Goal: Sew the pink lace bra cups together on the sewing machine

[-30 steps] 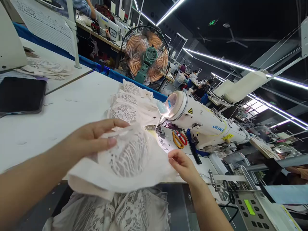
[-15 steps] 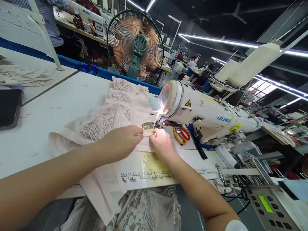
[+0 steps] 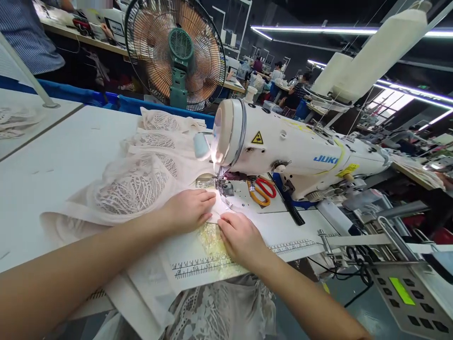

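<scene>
At the near table edge, the left hand (image 3: 189,210) and right hand (image 3: 240,236) press flat, fingers spread, on the lace piece (image 3: 134,189), its edge just reaching the presser foot (image 3: 224,188) at twelve o'clock; stitching looks barely begun. Finished-looking pieces (image 3: 159,130) lie beyond at eleven.

Both hands (image 3: 215,222) press lace fabric (image 3: 134,186) flat beside the sewing machine (image 3: 283,146).

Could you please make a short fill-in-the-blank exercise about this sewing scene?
1. Both hands, the left hand and the right hand, press the pale lace fabric flat beside the ____ of the white sewing machine.
2. The scissors have one red handle and one ____ handle.
3. Behind the machine stands a green ____.

Missing words: needle; orange; fan
</scene>
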Demonstrator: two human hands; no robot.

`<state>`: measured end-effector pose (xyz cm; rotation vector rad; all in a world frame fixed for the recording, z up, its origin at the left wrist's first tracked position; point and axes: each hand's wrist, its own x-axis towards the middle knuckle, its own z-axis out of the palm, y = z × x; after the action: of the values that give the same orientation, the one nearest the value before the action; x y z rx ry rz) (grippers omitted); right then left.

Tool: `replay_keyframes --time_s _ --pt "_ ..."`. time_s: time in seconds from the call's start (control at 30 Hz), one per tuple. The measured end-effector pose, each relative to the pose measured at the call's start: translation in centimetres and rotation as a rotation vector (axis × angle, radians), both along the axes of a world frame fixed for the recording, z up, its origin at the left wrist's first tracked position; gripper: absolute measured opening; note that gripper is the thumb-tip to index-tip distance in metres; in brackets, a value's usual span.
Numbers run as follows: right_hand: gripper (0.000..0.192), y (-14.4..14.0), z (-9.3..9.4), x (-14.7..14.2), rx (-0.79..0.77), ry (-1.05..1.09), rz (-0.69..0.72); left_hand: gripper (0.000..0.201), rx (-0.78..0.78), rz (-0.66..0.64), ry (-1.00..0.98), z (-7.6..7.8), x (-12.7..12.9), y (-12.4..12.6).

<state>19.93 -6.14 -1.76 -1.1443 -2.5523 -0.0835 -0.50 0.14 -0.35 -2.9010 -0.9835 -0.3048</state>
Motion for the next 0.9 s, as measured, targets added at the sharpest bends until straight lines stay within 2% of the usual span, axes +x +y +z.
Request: replay_keyframes --time_s 0.17,0.47,0.67,0.9 --pt "0.018 0.0 -0.3 0.5 0.041 0.141 0.06 0.03 -0.061 0.033 0.047 0.8 0.9 0.5" --pt "0.024 -0.4 -0.2 0.8 0.006 0.205 0.129 0.039 -0.035 0.042 0.038 0.3 0.5 0.2" --pt "0.024 -0.4 -0.3 0.7 0.009 0.22 0.117 0.041 -0.034 0.168 0.102 0.7 1.2 0.8" --pt "0.025 -0.4 -0.3 0.7 -0.003 0.227 0.105 0.041 -0.13 0.238 0.166 1.5 2.1 1.3"
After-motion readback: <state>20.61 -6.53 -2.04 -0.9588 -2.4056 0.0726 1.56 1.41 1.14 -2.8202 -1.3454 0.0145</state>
